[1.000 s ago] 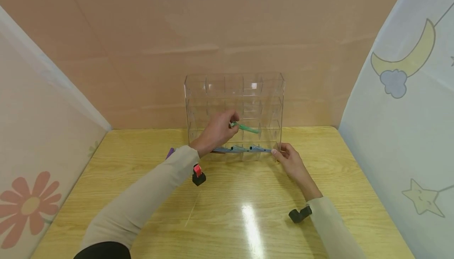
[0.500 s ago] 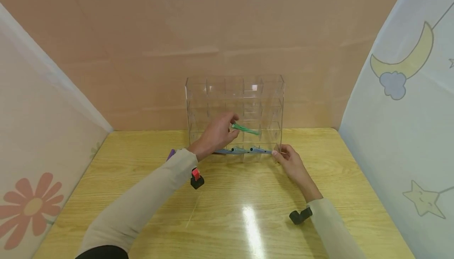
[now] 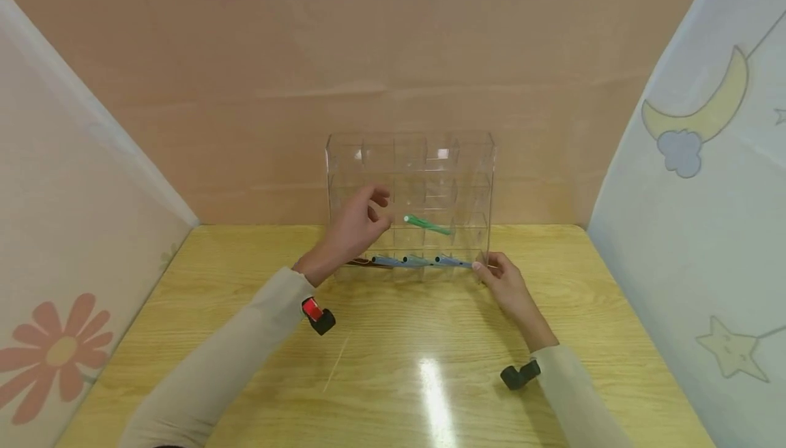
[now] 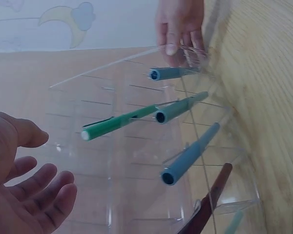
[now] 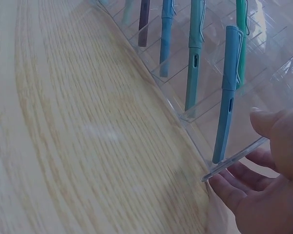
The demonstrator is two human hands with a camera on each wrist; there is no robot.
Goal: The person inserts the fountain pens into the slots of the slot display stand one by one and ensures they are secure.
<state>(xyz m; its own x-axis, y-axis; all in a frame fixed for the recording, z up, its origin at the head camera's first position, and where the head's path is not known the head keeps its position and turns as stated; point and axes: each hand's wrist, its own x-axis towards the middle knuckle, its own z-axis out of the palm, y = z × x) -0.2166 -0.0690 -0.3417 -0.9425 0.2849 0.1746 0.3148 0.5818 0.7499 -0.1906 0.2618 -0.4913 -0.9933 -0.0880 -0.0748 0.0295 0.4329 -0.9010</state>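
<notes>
A clear acrylic pen rack (image 3: 409, 140) with rows of compartments stands on the table. A green pen (image 3: 426, 224) lies in its second row from the bottom, cap end toward me. My left hand (image 3: 353, 226) is just left of that pen, fingers loosely bent and apart from it. In the left wrist view, the same hand (image 4: 31, 180) holds nothing. My right hand (image 3: 506, 284) grips the rack's lower right side, thumb in front and fingers behind. Along the bottom row lie blue pens, including a blue pen (image 5: 227, 92), a teal pen (image 5: 194, 58) and a dark brown pen (image 4: 212, 204).
Under the rack is a wood-grain table (image 3: 393, 366). A tan backdrop (image 3: 393, 46) rises right behind it. Printed cloth panels stand on both sides, with a flower (image 3: 61, 352) on the left and a moon (image 3: 706, 107) on the right.
My left hand has let go of the green pen and drawn back to the left. The pen stays in the rack. My right hand keeps its grip on the rack's side.
</notes>
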